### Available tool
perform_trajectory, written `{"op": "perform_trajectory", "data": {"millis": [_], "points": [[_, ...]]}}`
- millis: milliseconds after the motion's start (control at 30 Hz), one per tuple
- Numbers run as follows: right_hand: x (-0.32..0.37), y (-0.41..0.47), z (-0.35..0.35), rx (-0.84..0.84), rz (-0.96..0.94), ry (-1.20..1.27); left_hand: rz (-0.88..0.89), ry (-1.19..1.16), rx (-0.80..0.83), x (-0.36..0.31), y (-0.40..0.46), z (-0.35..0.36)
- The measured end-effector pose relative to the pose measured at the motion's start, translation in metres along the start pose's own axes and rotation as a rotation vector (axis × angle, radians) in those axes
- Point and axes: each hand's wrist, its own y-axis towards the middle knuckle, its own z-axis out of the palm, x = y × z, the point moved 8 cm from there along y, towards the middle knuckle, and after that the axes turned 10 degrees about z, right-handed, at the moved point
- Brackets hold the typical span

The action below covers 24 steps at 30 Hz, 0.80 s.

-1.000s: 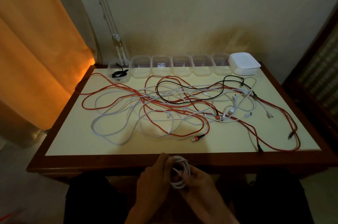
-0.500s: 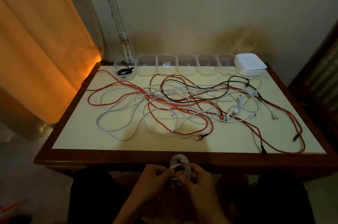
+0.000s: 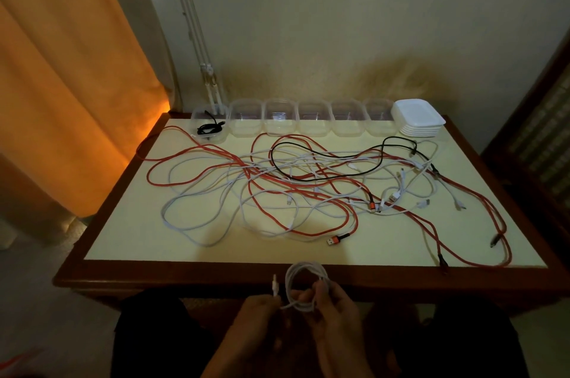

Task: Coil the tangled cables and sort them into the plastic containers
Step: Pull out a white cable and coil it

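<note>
A white cable coil (image 3: pixel 305 286) is held upright just in front of the near edge of the table (image 3: pixel 216 271), off the surface and over the lap, presumably so that the loops can be kept free of the tangle while they are secured. The bundle is gripped at its lower right by the right hand (image 3: pixel 331 306), fingers curled round the gathered strands, which keeps the loops from springing apart. The loose tail is pinched by the left hand (image 3: pixel 262 314), with the white plug end (image 3: pixel 274 284) standing up above the fingers; this hold seems suited to wrapping or tucking the tail round the coil, though the exact path of the tail is hidden behind the fingers. On the table beyond, the tangled cables (image 3: pixel 308 186) are spread out in red, white and black, overlapping in the middle and trailing to the right edge, so most of the sorting is judged to remain. Along the far edge a row of clear plastic containers (image 3: pixel 311 118) is lined up against the wall, within reach but clear of the working area. In the leftmost container (image 3: pixel 209 127) a coiled black cable (image 3: pixel 209 128) is already lodged; the others look empty, as far as the dim light allows. At the right end of the row a stack of white lids (image 3: pixel 418 120) is set aside, probably kept for closing the containers once they are filled.
</note>
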Motion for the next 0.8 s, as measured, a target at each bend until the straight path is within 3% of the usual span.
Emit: {"op": "perform_trajectory", "data": {"millis": [100,267,400,500,667,800], "points": [[0.0,0.001,-0.001,0.005,-0.043,-0.157,0.075,0.239,0.187,-0.007,-0.001,0.003],[0.005,0.002,-0.004,0.017,-0.109,-0.412,0.116,0.378,0.321,-0.016,-0.002,0.002],[0.006,0.0,-0.009,0.017,-0.091,-0.43,0.037,0.477,0.459,-0.017,-0.009,0.007],[-0.003,0.003,-0.015,0.028,0.04,-0.275,-0.013,0.49,0.53,-0.018,-0.013,0.008],[-0.005,0.006,-0.017,0.017,0.069,-0.351,0.191,0.44,0.549,-0.031,-0.017,0.025],[0.008,0.009,-0.029,-0.13,-0.08,-0.514,0.378,0.185,0.355,-0.039,-0.014,0.029]]}}
